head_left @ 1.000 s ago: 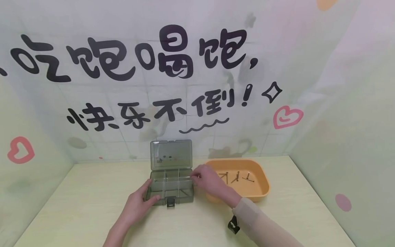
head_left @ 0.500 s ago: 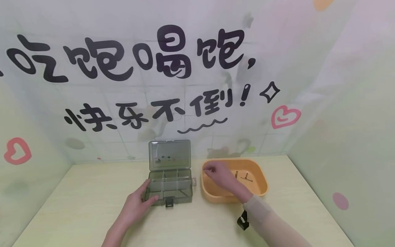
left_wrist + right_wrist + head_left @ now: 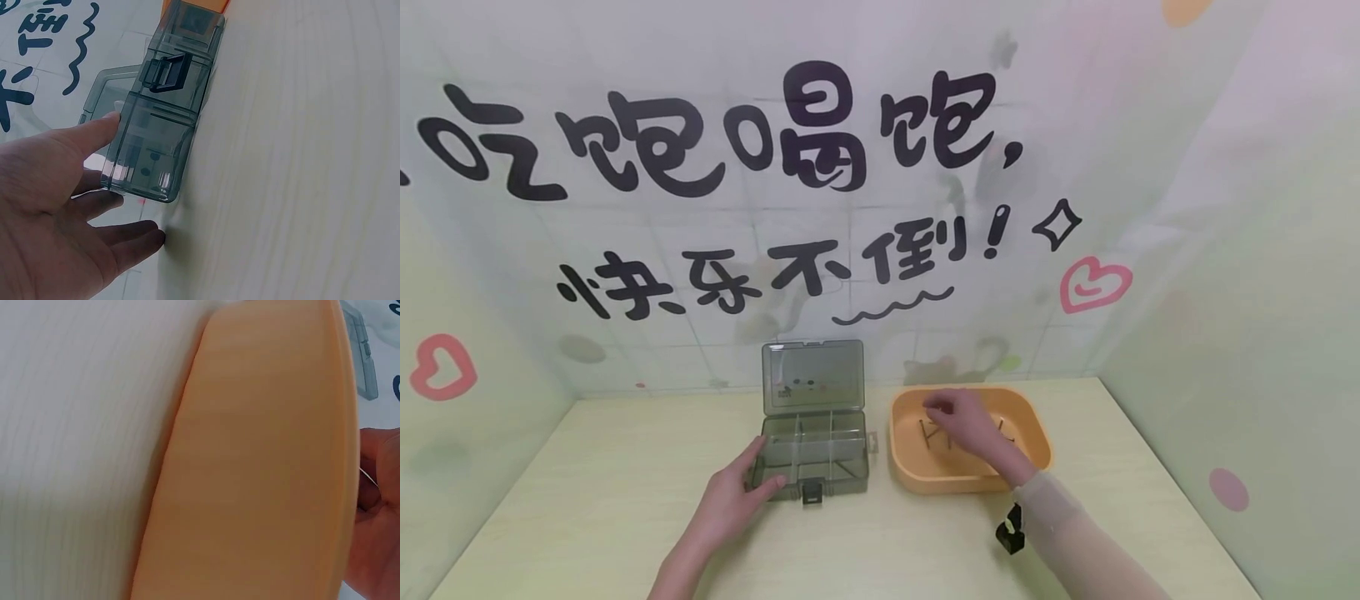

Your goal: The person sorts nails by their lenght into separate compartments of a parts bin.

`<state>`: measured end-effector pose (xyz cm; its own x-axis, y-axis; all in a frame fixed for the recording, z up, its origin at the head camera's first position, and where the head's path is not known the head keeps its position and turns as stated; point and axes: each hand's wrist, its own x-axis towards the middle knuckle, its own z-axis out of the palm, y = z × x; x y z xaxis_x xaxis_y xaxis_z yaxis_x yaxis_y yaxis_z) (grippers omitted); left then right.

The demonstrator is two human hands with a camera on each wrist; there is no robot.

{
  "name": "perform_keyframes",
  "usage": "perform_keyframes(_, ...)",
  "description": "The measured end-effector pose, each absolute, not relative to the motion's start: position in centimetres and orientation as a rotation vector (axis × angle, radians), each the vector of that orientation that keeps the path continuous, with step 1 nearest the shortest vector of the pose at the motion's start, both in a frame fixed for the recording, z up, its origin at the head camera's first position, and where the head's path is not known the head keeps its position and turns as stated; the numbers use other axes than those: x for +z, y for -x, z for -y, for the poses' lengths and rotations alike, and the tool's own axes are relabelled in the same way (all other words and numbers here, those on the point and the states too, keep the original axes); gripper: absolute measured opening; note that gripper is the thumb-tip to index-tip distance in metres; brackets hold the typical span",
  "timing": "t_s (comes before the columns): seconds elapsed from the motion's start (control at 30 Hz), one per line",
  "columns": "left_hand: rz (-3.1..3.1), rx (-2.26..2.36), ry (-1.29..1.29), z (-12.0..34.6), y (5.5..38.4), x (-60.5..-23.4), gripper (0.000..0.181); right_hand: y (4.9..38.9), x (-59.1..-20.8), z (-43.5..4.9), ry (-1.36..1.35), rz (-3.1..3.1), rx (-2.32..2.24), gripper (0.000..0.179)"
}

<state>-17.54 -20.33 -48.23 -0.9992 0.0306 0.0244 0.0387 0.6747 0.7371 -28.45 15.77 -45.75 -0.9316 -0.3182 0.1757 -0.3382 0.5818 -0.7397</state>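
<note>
A grey see-through compartment box point(image 3: 777, 451) stands with its lid point(image 3: 813, 377) raised. My left hand point(image 3: 730, 496) grips its left end, thumb over the front edge and fingers along the side. The left wrist view shows the thumb on the rim, with the lower fingers spread off the box point(image 3: 147, 134). My right hand point(image 3: 966, 425) hovers over the orange tray point(image 3: 955, 483), fingers bent and a gap beside the thumb; nothing shows in it. Thin dark fasteners point(image 3: 924, 433), like screws or nails, lie in the tray beneath. In the right wrist view the tray's wall point(image 3: 256, 450) hides the fingertips partly.
A dark thin piece point(image 3: 847, 468) lies in the box's front right compartment. The box's black front latch point(image 3: 812, 492) hangs down. Behind the table point(image 3: 865, 550) rises a printed wall point(image 3: 700, 225), with side walls at left and right. A black device point(image 3: 1011, 533) is at my right wrist.
My right hand has moved from the box's right edge rightward to over the tray, uncovering fasteners at the tray's left. My left hand has stayed on the box.
</note>
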Motion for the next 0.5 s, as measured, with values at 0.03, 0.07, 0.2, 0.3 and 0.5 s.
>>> perform_keyframes(0.03, 2.866, -1.262, 0.058, 20.3, 17.5, -48.2, 0.077, 28.5, -45.9, -15.9, -0.570, 2.769, 1.304, 0.018)
perform_keyframes(0.07, 2.865, -1.261, 0.058, 20.3, 17.5, -48.2, 0.077, 28.5, -46.0, -16.0, -0.563, 2.765, 1.305, 0.018)
perform_keyframes(0.2, 2.860, -1.268, 0.061, 20.3, 17.6, -48.2, 0.078, 28.6, -46.4, -16.6, -0.543, 2.759, 1.309, 0.018)
perform_keyframes(0.3, 2.858, -1.270, 0.063, 20.3, 17.6, -48.2, 0.078, 28.8, -46.7, -17.0, -0.538, 2.764, 1.274, 0.016)
perform_keyframes(0.5, 2.860, -1.258, 0.056, 20.3, 17.6, -48.1, 0.077, 29.2, -47.1, -17.5, -0.545, 2.790, 1.239, 0.014)
